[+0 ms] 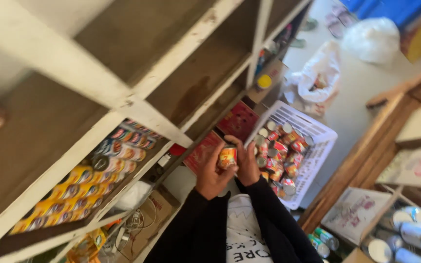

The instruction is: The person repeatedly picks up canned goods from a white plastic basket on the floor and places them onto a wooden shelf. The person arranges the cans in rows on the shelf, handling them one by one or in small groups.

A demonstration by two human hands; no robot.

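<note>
A small red and yellow can (227, 157) is held between both my hands at the middle of the view. My left hand (211, 173) grips it from the left, and my right hand (247, 160) closes on it from the right. Both arms wear black sleeves. Just right of the hands a white plastic basket (317, 129) on the floor holds several similar red cans. To the left, a shelf board (64, 231) carries rows of yellow cans (69, 195) with red and dark ones behind them.
White wooden shelving (137, 109) fills the left and top. Red boxes (239, 119) lie under the shelves. A cardboard box (352, 214) and silver-topped cans (405, 234) sit at bottom right beside a wooden counter (361, 156). White bags (320, 73) lie on the floor.
</note>
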